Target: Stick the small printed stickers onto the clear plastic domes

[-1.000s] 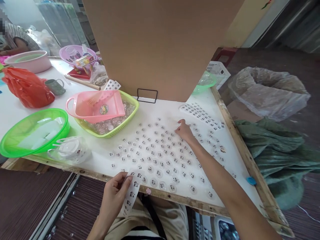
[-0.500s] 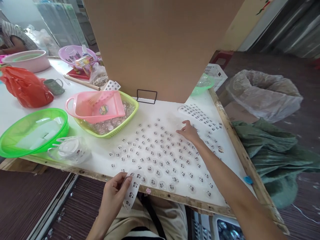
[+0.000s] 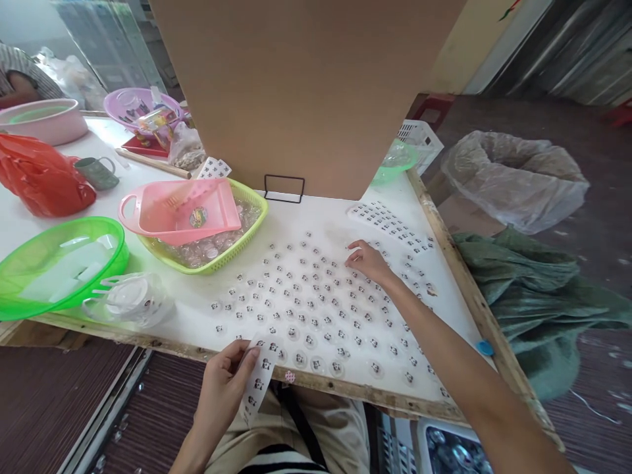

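Note:
My left hand [image 3: 224, 378] is at the table's front edge. Its thumb and fingers pinch a strip of stickers [image 3: 261, 374] printed with small black-and-white animal figures. Over the far part of the table, my right hand [image 3: 368, 262] is bent low with its fingertips apart, and I can make out nothing between them. Below and left of it, many small clear round pieces [image 3: 299, 359] lie spread out, most bearing one printed figure. Beyond the right hand lies a larger sticker sheet [image 3: 390, 224] with rows of the same figure.
A yellow-green basket [image 3: 227, 260] of clear pieces carries a pink scoop tray [image 3: 182, 210]. At left are a green bowl [image 3: 111, 240], a clear plastic cup [image 3: 129, 299] and a red bag [image 3: 42, 174]. A tall brown board [image 3: 306, 99] stands behind. The wooden rim [image 3: 454, 257] edges the right side.
My right hand's upper fingers have lowered and reach further left, closer to the table. The left hand keeps its grip on the sticker strip. The whole view has shifted slightly.

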A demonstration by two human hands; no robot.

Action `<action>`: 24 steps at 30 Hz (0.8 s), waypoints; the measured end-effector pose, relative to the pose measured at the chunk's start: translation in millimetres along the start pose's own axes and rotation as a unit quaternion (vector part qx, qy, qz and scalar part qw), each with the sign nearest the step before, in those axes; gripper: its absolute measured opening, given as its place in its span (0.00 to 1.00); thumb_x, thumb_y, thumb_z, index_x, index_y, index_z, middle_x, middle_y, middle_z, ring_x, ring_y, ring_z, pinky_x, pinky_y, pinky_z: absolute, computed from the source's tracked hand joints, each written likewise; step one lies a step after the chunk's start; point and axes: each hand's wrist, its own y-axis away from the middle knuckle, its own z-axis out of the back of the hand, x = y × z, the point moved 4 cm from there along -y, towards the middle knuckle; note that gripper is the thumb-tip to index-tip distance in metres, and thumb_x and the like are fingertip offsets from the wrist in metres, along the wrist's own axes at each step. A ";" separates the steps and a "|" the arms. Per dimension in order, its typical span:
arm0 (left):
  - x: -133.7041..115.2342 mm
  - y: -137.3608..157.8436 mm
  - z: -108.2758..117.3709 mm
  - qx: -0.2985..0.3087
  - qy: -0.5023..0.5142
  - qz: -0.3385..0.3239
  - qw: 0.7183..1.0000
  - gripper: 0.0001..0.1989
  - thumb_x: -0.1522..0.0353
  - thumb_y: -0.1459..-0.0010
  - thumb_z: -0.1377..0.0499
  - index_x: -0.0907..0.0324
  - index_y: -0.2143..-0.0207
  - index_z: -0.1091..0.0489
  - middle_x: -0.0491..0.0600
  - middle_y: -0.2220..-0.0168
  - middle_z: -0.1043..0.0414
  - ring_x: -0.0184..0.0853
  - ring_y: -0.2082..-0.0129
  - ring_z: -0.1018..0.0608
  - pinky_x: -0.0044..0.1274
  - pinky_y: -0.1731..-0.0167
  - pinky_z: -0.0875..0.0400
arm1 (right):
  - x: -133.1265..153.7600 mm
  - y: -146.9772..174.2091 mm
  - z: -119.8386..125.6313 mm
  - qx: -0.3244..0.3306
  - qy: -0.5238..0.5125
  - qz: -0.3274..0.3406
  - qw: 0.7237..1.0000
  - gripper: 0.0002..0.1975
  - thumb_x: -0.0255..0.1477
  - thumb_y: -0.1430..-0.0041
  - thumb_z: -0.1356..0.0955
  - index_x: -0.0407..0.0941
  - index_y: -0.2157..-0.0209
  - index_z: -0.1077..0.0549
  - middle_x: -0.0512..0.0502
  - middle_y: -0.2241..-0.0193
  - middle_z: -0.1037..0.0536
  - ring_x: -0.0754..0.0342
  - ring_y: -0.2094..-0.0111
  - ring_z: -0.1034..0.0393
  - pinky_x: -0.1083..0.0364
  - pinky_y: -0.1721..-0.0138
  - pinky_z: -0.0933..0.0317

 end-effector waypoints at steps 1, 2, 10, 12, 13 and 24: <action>-0.2 -0.2 -0.5 0.001 0.001 0.001 1.000 0.17 0.55 0.42 0.39 0.61 0.68 0.24 0.47 0.75 0.28 0.32 0.75 0.29 0.18 0.75 0.36 | 0.7 0.7 0.1 -0.002 0.008 0.004 1.000 0.20 0.27 0.52 0.29 0.47 0.56 0.34 0.50 0.69 0.20 0.53 0.71 0.28 0.55 0.65 0.39; -0.2 -0.4 -0.6 0.001 0.002 0.002 1.000 0.17 0.55 0.42 0.39 0.61 0.68 0.25 0.46 0.75 0.28 0.31 0.75 0.30 0.18 0.76 0.37 | 1.4 0.9 1.9 -0.014 0.013 0.011 1.000 0.20 0.28 0.52 0.29 0.47 0.56 0.33 0.50 0.69 0.21 0.54 0.71 0.29 0.55 0.65 0.39; 1.1 -2.6 1.1 -0.005 -0.001 0.010 1.000 0.19 0.53 0.43 0.39 0.61 0.68 0.25 0.46 0.76 0.29 0.31 0.76 0.31 0.18 0.77 0.37 | -18.6 -8.7 37.9 -0.045 0.045 -0.048 0.997 0.10 0.37 0.46 0.33 0.44 0.74 0.28 0.45 0.73 0.23 0.52 0.71 0.31 0.55 0.71 0.40; 0.0 -3.2 -0.6 -0.001 0.002 0.009 1.000 0.18 0.54 0.43 0.38 0.61 0.68 0.25 0.46 0.76 0.29 0.31 0.76 0.30 0.18 0.77 0.37 | -24.8 -10.3 36.8 -0.018 0.053 -0.061 0.997 0.11 0.36 0.48 0.32 0.44 0.77 0.27 0.47 0.77 0.24 0.52 0.74 0.31 0.56 0.73 0.41; -0.6 -3.3 -1.6 0.000 0.004 0.009 1.000 0.18 0.54 0.43 0.38 0.61 0.68 0.24 0.46 0.76 0.29 0.31 0.76 0.30 0.18 0.77 0.37 | -27.3 -10.8 34.7 -0.012 0.057 -0.068 0.996 0.10 0.36 0.49 0.32 0.44 0.77 0.27 0.47 0.78 0.25 0.52 0.74 0.31 0.56 0.74 0.42; -4.5 -2.0 -3.9 -0.002 0.019 0.012 1.000 0.17 0.56 0.41 0.39 0.62 0.69 0.25 0.46 0.76 0.31 0.29 0.77 0.33 0.17 0.78 0.40 | -28.7 -10.4 13.5 -0.044 0.127 -0.088 0.987 0.05 0.30 0.50 0.28 0.45 0.70 0.27 0.44 0.70 0.22 0.48 0.66 0.28 0.55 0.68 0.41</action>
